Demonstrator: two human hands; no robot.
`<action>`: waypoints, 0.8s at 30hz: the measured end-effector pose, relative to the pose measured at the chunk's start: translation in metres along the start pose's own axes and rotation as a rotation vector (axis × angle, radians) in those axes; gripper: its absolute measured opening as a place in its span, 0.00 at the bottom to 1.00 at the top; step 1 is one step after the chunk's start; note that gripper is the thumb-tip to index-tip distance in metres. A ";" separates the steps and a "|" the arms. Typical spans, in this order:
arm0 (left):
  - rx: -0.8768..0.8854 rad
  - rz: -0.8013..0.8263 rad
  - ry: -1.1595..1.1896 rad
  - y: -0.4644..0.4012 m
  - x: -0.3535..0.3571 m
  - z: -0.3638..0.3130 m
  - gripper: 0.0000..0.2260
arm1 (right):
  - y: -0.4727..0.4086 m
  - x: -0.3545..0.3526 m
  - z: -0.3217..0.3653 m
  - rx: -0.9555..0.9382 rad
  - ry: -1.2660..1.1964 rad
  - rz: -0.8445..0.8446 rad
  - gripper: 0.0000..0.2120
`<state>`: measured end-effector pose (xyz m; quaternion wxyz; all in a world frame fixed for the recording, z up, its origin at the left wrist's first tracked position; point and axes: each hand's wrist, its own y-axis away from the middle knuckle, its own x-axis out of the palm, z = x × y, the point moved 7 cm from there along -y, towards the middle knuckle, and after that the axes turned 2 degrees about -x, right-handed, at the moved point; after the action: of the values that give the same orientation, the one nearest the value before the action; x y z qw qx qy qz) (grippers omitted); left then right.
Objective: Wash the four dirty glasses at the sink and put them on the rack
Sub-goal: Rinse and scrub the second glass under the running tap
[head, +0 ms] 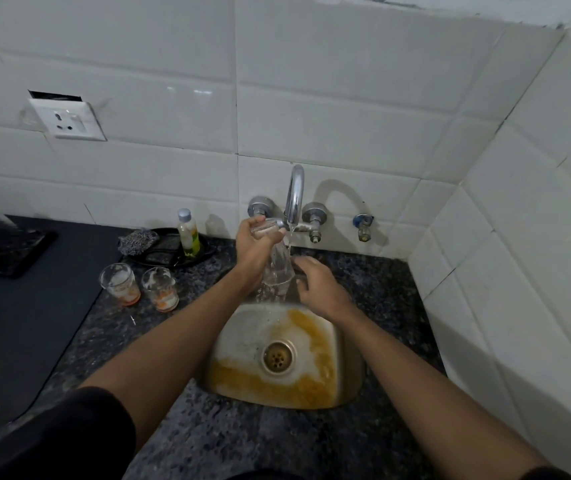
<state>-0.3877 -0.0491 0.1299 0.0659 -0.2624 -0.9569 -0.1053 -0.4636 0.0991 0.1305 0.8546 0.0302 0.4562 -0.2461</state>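
Left hand [254,242] gripped a glass [277,268] inverted under the tap [294,195] stream above the sink [242,341]; right hand [318,284] loosely open beside it, holding nothing; two dirty glasses [119,284] upright on the counter [104,341].

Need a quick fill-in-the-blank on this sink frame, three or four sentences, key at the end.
1. The left hand holds a glass under the running ____.
2. Exactly ____ dirty glasses stand on the counter.
3. The sink basin shows ____-coloured stains.
4. The right hand is ____ of any object.

Missing words: tap; two; orange; empty
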 end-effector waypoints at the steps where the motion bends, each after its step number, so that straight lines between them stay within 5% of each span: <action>1: 0.012 -0.003 -0.010 0.000 0.000 -0.002 0.23 | 0.000 0.001 0.001 -0.026 0.014 0.002 0.25; 6: -0.030 -0.058 0.066 0.001 -0.005 -0.008 0.19 | 0.004 0.003 0.013 -0.187 0.114 -0.085 0.29; 12: -0.363 0.060 0.284 0.004 0.001 0.021 0.21 | 0.005 -0.009 0.044 -0.452 0.178 -0.202 0.25; 20: -0.506 0.277 0.353 0.020 0.026 0.022 0.23 | -0.020 -0.035 0.048 -0.183 -0.033 -0.378 0.13; 24: -0.555 0.352 0.176 0.016 0.029 0.019 0.21 | -0.025 -0.026 0.048 -0.492 0.339 -0.239 0.26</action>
<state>-0.4056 -0.0171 0.1191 0.0913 -0.4212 -0.8225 -0.3710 -0.4504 0.0744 0.1832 0.7132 -0.1903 0.6383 -0.2184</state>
